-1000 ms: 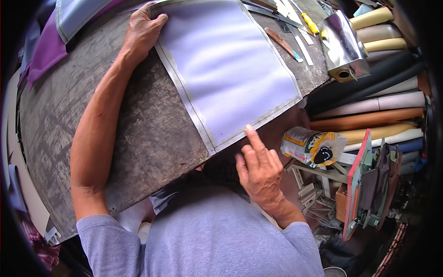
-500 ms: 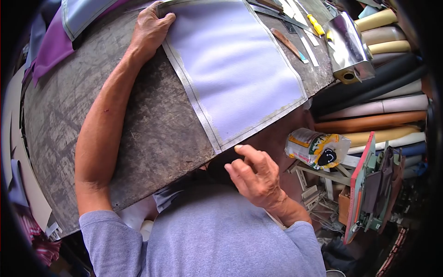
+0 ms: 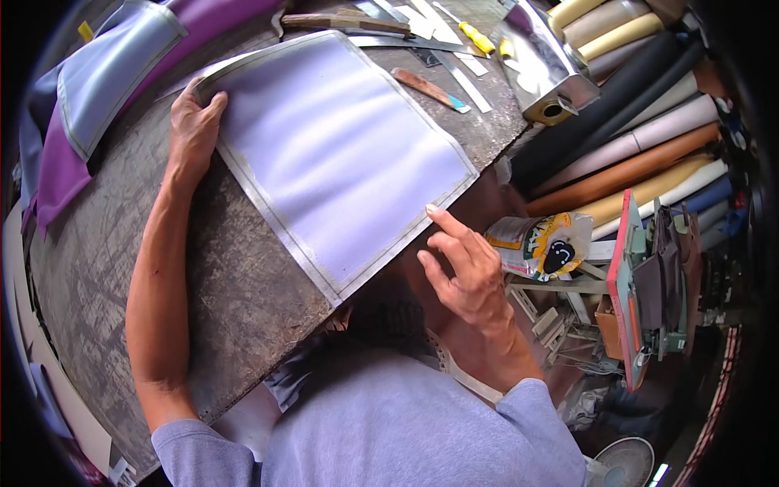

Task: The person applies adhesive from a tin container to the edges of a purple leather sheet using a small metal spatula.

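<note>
A pale lavender sheet with grey borders along its edges lies on the dark, worn table. My left hand pinches the sheet's far left corner between thumb and fingers, lifting it slightly. At the sheet's near right edge, my right hand has its index fingertip on or very near the border. Its other fingers are loosely curled and apart, holding nothing. The sheet's near corner reaches the table's front edge.
Behind the sheet lie a wooden-handled tool, a yellow-handled tool and metal strips. A shiny metal can stands at the table's right edge. Material rolls and a printed bag are at right. Purple fabric lies left.
The view has shifted, so the table and sheet appear farther left. My right hand has moved up along the sheet's near right edge. My left hand still holds the far left corner.
</note>
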Demonstrator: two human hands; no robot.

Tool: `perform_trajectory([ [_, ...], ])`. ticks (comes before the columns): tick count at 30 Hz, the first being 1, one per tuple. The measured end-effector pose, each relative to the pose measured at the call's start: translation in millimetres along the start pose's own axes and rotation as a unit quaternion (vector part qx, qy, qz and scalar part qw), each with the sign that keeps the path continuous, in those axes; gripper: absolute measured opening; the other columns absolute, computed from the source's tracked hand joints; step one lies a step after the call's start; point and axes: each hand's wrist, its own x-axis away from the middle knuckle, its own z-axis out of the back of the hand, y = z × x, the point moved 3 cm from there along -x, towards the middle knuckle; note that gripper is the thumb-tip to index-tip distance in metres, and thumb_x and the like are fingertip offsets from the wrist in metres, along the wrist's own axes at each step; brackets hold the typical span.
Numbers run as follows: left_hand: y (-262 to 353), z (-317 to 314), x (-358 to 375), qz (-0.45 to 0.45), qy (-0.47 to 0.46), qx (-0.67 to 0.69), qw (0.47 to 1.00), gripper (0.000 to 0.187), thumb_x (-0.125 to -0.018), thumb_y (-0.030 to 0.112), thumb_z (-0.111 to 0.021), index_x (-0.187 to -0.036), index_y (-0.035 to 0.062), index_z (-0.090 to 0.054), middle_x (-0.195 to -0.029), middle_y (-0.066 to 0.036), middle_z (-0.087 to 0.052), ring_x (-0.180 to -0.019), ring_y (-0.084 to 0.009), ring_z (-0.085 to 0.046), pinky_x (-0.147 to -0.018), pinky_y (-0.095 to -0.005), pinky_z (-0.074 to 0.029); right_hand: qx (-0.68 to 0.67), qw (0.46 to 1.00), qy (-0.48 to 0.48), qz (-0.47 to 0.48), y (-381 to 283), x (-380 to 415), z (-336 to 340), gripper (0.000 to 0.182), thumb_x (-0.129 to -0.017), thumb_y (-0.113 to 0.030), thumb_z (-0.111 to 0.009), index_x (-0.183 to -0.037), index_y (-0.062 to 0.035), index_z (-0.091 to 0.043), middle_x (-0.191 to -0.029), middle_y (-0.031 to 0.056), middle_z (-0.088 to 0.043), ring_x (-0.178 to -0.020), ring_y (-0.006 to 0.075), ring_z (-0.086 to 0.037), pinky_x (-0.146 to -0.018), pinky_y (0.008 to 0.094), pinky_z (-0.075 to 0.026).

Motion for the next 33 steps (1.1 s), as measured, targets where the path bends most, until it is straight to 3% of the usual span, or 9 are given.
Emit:
perform_trajectory([
  [2,-7.2,3.0,-3.8,-0.009,0.002,-0.023,1.0,0.028,-0.094,0.005,-0.059,-0.121,-0.0024,-0.062,-0.101,-0.003,-0.069,-0.086,-0.0091,-0.061,-0.079,-0.0253,-0.05,0.124,0.992,-0.039,-0.002,20.5,2.5,-6.5,0.019,-0.078,-0.005,-0.073,-0.092,-0.0033,-0.06,-0.131,0.0063,-0.062,-0.07,0.0202,-0.06,-0.065,0.0349,-0.047],
  [12,-6.0,4.4,-2.7,-0.009,-0.006,-0.035,0.999,0.029,-0.096,0.006,-0.058,-0.124,-0.003,-0.059,-0.102,-0.003,-0.068,-0.085,-0.0085,-0.061,-0.077,-0.0238,-0.05,0.148,0.977,0.104,-0.116,60.6,5.1,8.1,0.017,-0.077,-0.008,-0.073,-0.086,-0.0037,-0.058,-0.134,0.0125,-0.058,-0.073,0.023,-0.063,-0.067,0.0347,-0.05],
  [19,-12.8,8.9,-6.4,-0.044,-0.025,-0.041,0.998,0.03,-0.098,0.003,-0.056,-0.127,-0.0033,-0.058,-0.106,-0.003,-0.068,-0.089,-0.0081,-0.061,-0.081,-0.0222,-0.049,0.27,0.961,-0.05,-0.023,52.2,5.9,2.0,0.008,-0.08,-0.004,-0.062,-0.074,-0.0055,-0.056,-0.142,0.0165,-0.054,-0.069,0.0203,-0.056,-0.067,0.0347,-0.047],
  [22,-15.5,11.3,-6.7,-0.031,-0.006,-0.066,0.997,0.031,-0.097,0.005,-0.058,-0.127,-0.0028,-0.058,-0.103,-0.002,-0.068,-0.087,-0.0068,-0.061,-0.078,-0.022,-0.048,0.16,0.984,-0.059,0.059,40.4,5.8,20.4,0.011,-0.08,-0.007,-0.067,-0.075,-0.0057,-0.058,-0.126,0.014,-0.063,-0.066,0.0193,-0.056,-0.064,0.0347,-0.047],
  [25,-17.3,13.0,-7.1,-0.013,0.007,-0.073,0.997,0.03,-0.097,0.007,-0.059,-0.126,-0.0025,-0.059,-0.1,-0.001,-0.067,-0.084,-0.0061,-0.059,-0.076,-0.0216,-0.048,-0.046,0.994,0.063,-0.082,79.9,9.9,36.2,0.015,-0.081,-0.008,-0.075,-0.078,-0.0047,-0.061,-0.115,0.0124,-0.064,-0.065,0.0191,-0.059,-0.06,0.0333,-0.05],
  [27,-16.6,10.5,-6.8,-0.011,0.011,-0.043,0.999,0.03,-0.097,0.007,-0.059,-0.125,-0.0025,-0.06,-0.099,-0.001,-0.067,-0.083,-0.006,-0.059,-0.075,-0.0215,-0.048,-0.071,0.959,0.192,-0.195,125.0,9.9,39.3,0.015,-0.084,-0.009,-0.076,-0.091,-0.0028,-0.065,-0.106,0.0098,-0.063,-0.065,0.0129,-0.06,-0.056,0.0272,-0.05],
  [29,-14.4,9.7,-5.8,-0.022,0.003,-0.045,0.999,0.029,-0.097,0.008,-0.06,-0.124,-0.0024,-0.06,-0.099,-0.001,-0.067,-0.083,-0.0064,-0.059,-0.075,-0.022,-0.048,-0.139,0.91,0.259,-0.294,191.4,17.7,22.2,0.048,-0.092,-0.012,-0.069,-0.134,0.0024,-0.05,-0.102,0.0061,-0.061,-0.076,0.0094,-0.059,-0.064,0.0244,-0.049],
  [31,-12.8,10.6,-5.3,-0.018,0.0,-0.054,0.998,0.029,-0.097,0.008,-0.06,-0.124,-0.0021,-0.06,-0.099,-0.001,-0.067,-0.083,-0.007,-0.059,-0.075,-0.0227,-0.048,-0.081,0.919,0.285,-0.259,234.7,10.5,16.9,0.054,-0.099,-0.016,-0.058,-0.145,0.0025,-0.039,-0.102,0.0095,-0.06,-0.086,0.0167,-0.061,-0.075,0.0315,-0.052],
  [33,-12.4,11.8,-4.4,0.002,0.002,-0.069,0.998,0.029,-0.097,0.009,-0.06,-0.124,-0.0016,-0.06,-0.1,-0.002,-0.067,-0.084,-0.0078,-0.06,-0.076,-0.0236,-0.049,-0.113,0.904,0.285,-0.299,268.1,-3.3,8.1,0.044,-0.099,-0.018,-0.055,-0.136,0.0037,-0.044,-0.106,0.0138,-0.06,-0.092,0.027,-0.062,-0.084,0.0391,-0.05],
])
